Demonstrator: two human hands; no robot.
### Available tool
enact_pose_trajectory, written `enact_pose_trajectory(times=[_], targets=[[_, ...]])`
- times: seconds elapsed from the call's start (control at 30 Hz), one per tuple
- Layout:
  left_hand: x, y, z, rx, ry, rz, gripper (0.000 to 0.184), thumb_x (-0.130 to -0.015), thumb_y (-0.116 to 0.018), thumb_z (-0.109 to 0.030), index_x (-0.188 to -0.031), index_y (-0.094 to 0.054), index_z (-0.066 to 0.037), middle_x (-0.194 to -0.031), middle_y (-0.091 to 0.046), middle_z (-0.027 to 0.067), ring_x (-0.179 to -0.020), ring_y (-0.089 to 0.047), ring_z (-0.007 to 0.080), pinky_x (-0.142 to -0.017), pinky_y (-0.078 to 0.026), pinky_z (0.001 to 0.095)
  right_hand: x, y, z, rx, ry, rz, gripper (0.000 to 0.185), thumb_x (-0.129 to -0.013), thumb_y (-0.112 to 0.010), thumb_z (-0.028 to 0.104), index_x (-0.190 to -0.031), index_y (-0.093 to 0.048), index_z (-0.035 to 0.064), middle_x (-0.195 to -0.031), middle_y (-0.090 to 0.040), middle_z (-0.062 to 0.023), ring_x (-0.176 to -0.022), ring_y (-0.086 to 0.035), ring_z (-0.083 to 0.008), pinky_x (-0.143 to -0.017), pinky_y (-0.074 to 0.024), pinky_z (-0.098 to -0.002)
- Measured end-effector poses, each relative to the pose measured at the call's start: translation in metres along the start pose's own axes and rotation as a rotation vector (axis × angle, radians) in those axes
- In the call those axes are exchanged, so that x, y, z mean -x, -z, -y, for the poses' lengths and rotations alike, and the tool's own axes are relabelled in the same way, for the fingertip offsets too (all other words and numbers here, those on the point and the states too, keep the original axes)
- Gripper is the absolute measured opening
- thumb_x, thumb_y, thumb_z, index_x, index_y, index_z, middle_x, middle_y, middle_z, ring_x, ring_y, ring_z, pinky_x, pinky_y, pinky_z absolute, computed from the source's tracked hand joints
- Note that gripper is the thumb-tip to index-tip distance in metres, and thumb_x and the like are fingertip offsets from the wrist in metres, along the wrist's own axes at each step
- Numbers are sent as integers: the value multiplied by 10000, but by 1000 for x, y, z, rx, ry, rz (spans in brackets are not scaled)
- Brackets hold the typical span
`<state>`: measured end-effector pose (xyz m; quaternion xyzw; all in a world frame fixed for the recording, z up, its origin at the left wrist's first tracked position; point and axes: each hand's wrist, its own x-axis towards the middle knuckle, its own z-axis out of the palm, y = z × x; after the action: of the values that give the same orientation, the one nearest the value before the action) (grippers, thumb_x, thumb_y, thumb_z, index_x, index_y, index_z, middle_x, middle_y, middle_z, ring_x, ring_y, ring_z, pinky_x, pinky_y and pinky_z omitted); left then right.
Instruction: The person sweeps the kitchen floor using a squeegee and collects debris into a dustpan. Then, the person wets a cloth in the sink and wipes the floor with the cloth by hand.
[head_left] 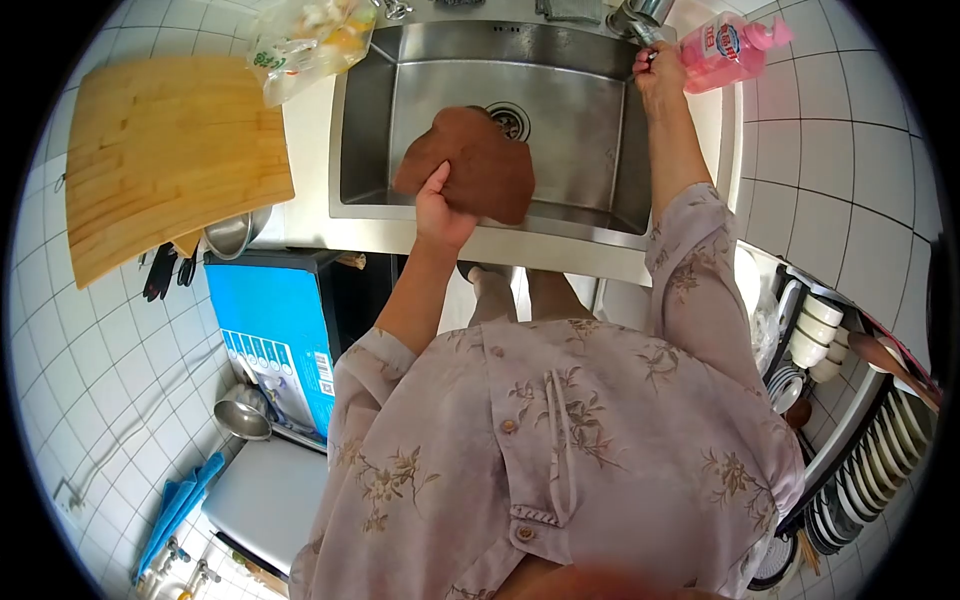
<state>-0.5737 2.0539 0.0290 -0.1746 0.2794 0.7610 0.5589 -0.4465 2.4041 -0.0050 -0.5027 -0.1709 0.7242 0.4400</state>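
Observation:
A brown cloth [475, 165] hangs over the steel sink [590, 110], pinched along its near edge by my left hand [445, 212]. My thumb lies on top of it; the other fingers are hidden beneath. At the sink's far right corner, my right hand [660, 72] has its fingers closed around the handle of the faucet [643, 18]. No stream of water can be made out. Part of the drain [510, 121] shows just past the cloth's far edge.
A pink soap bottle [722, 52] stands right of the faucet. Left of the sink are a plastic bag of food scraps [315, 45] and a wooden cutting board [175, 150]. A dish rack [870, 470] with bowls and plates is at the lower right.

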Motion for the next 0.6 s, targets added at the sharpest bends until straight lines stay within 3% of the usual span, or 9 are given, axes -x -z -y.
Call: enact_pose_trajectory(times=[0.17, 0.23, 0.33, 0.43, 0.6], targets=[[1, -2, 1, -20, -13, -12, 413, -878, -430, -201, -1262, -384, -57, -1313, -393, 103, -1218, -351, 283, -1031, -258, 461, 1, 0, 0, -21, 1, -13, 66, -760, -478, 20, -747, -413, 27, -563, -424, -89, -396, -416, -161, -315, -289, -218], [0, -2, 2, -19, -9, -22, 410, -876, -435, -199, -1258, -389, -58, -1307, -400, 104, -1214, -357, 283, -1030, -260, 462, 7, -3, 2, -13, -8, -15, 87, -755, -470, 25, -717, -409, 76, -545, -388, -40, -396, -383, -123, -313, -264, -207], [-2, -1, 2, -16, -9, -14, 401, -873, -443, -195, -1248, -402, -58, -1293, -418, 104, -1204, -370, 285, -1026, -266, 463, 6, -1, 2, -28, -25, -10, 92, -751, -471, 32, -712, -406, 84, -546, -390, -34, -396, -377, -118, -311, -256, -207], [-3, -1, 4, -8, 4, -1, 395, -871, -445, -194, -1240, -411, -58, -1286, -427, 102, -1199, -377, 285, -1023, -273, 463, -3, 6, 1, -65, -46, 40, 82, -739, -491, 31, -727, -411, 46, -550, -424, -82, -385, -403, -156, -311, -270, -216], [-4, -2, 5, -24, 1, -8, 402, -866, -459, -196, -1240, -412, -58, -1288, -424, 102, -1201, -374, 286, -1024, -270, 466, -6, 10, 1, -66, -63, 66, 72, -743, -488, 41, -734, -418, 55, -557, -429, -75, -401, -411, -153, -316, -271, -215]])
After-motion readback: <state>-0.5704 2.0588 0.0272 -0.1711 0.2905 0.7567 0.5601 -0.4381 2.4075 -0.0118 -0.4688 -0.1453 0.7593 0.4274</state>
